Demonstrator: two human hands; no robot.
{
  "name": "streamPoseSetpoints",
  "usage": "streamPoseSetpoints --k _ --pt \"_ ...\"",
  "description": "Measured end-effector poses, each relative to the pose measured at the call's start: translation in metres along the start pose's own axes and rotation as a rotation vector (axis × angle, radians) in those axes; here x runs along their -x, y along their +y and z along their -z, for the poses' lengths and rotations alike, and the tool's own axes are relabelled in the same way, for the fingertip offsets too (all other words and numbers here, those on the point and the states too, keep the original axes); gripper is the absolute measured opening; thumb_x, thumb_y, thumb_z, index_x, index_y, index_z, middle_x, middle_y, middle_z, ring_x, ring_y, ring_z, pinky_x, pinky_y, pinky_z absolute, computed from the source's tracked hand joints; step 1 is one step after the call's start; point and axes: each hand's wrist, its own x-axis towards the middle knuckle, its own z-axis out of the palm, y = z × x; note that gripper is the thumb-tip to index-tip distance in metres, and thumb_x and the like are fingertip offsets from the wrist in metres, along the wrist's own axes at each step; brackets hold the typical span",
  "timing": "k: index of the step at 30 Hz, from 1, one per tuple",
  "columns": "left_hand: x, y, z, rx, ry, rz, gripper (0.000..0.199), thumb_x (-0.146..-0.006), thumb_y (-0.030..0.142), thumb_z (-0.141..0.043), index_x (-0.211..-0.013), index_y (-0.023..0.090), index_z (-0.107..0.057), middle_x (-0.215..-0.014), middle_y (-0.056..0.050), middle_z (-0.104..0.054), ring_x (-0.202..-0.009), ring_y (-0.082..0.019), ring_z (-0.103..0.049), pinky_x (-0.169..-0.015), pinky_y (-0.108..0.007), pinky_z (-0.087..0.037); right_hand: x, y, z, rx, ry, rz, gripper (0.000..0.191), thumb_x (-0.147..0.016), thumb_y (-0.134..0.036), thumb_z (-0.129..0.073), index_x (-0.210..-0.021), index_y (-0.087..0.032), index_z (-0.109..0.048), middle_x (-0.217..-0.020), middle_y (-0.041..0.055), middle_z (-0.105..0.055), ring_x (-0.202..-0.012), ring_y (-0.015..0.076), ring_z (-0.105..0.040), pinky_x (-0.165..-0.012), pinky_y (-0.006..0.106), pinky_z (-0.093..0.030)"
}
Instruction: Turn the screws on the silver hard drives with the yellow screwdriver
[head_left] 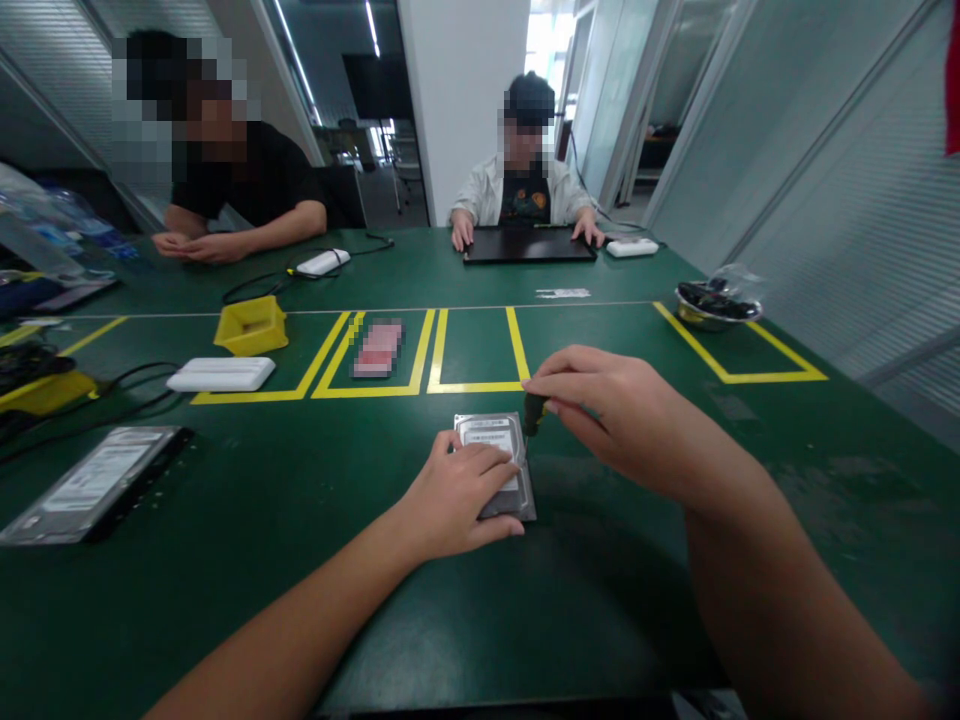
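Note:
A silver hard drive (491,424) with a white label lies flat on the green table in front of me. Across it rests my left hand (463,492), gripping it with the fingers over its top and the thumb near its lower edge; part of the label is covered. My right hand (615,408) pinches a small dark screwdriver (534,412) by its handle. The screwdriver points down, its thin shaft at the drive's right edge. Whether the tip sits in a screw is too small to tell.
Farther left lies a larger hard drive (97,480). Beyond are a white power strip (221,375), a yellow bin (251,325), a blurred pink item (378,350) and a metal bowl (718,312). Two people sit opposite; one touches a black panel (529,245).

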Motion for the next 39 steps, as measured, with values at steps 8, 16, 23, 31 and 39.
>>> streamPoseSetpoints --k 8,16,23,31,39 --pt "-0.0005 0.0004 0.0009 0.004 -0.013 0.005 0.058 -0.087 0.066 -0.052 -0.127 0.023 -0.057 -0.130 -0.012 -0.064 -0.116 -0.031 -0.058 -0.092 -0.047 -0.025 0.0013 -0.0043 0.0021 0.017 -0.040 -0.035 0.025 -0.094 -0.014 -0.048 -0.104 -0.016 -0.071 -0.102 0.0093 -0.061 -0.091 0.0189 -0.060 -0.080 0.032 -0.048" --pt "0.0001 -0.0005 0.0011 0.011 -0.016 0.003 0.058 -0.088 0.065 -0.052 -0.127 0.023 -0.055 -0.130 -0.011 -0.063 -0.116 -0.031 -0.057 -0.092 -0.048 -0.025 -0.0010 -0.0025 -0.0005 0.020 -0.014 -0.018 0.025 -0.094 -0.011 -0.048 -0.103 -0.014 -0.072 -0.101 0.0095 -0.063 -0.089 0.0182 -0.061 -0.078 0.030 -0.048" --pt "0.0000 -0.0007 -0.0003 -0.005 -0.013 0.003 0.059 -0.088 0.067 -0.050 -0.128 0.023 -0.055 -0.129 -0.011 -0.064 -0.116 -0.031 -0.058 -0.092 -0.048 -0.026 -0.0008 -0.0020 -0.0009 -0.017 -0.017 0.038 0.028 -0.093 -0.006 -0.048 -0.108 -0.014 -0.071 -0.106 0.0085 -0.069 -0.095 0.0185 -0.064 -0.085 0.030 -0.049" --pt "0.0000 0.0001 0.0007 -0.015 -0.015 0.002 0.059 -0.087 0.066 -0.052 -0.128 0.023 -0.056 -0.129 -0.009 -0.064 -0.115 -0.030 -0.058 -0.091 -0.047 -0.027 -0.0013 -0.0033 0.0004 0.035 -0.026 -0.012 0.019 -0.094 -0.018 -0.053 -0.098 -0.014 -0.071 -0.093 0.0087 -0.067 -0.085 0.0199 -0.062 -0.075 0.032 -0.049" --pt "-0.0002 -0.0004 -0.0004 -0.016 -0.004 0.001 0.059 -0.087 0.066 -0.052 -0.127 0.022 -0.057 -0.128 -0.010 -0.064 -0.114 -0.030 -0.058 -0.091 -0.047 -0.027 -0.0024 -0.0033 -0.0016 0.055 0.040 0.060 0.020 -0.093 -0.012 -0.052 -0.094 -0.012 -0.072 -0.100 0.0104 -0.068 -0.092 0.0190 -0.064 -0.082 0.030 -0.050"
